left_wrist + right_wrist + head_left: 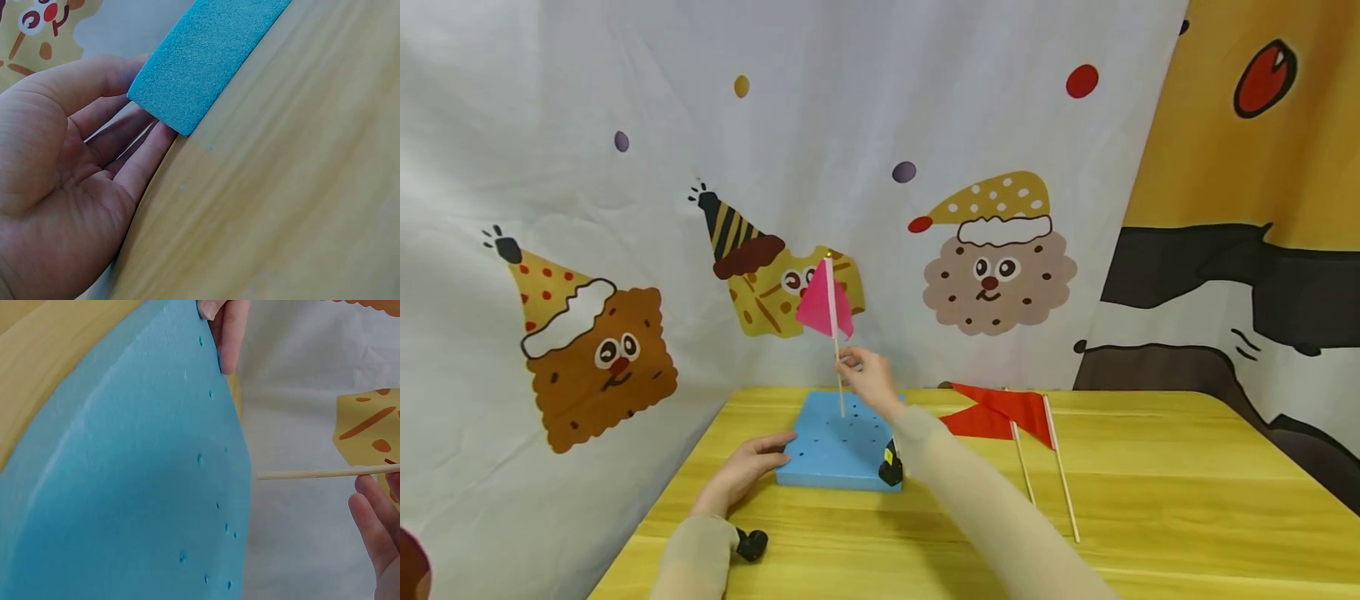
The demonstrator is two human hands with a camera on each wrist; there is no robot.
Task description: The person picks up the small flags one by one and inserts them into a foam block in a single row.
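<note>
A pink flag [824, 300] on a thin wooden stick [312, 474] stands nearly upright over a blue foam block [835, 462]. My right hand [867, 377] pinches the stick between thumb and fingers, below the cloth. In the right wrist view the stick's bare lower end shows a small gap from the foam. Several small holes dot the block's top face. At the block's left side, my left hand [747, 468] rests with extended fingers [147, 156] touching its edge. Two red flags [1015, 408] on sticks lie right of the block, partly overlapping.
The yellow wood-grain table [1150, 467] carries the block and the flags. Behind it hangs a pale curtain [850, 125] printed with cartoon biscuits and cheese. Black wrist cameras sit on both sleeves, the right one [891, 467] close over the block's right edge.
</note>
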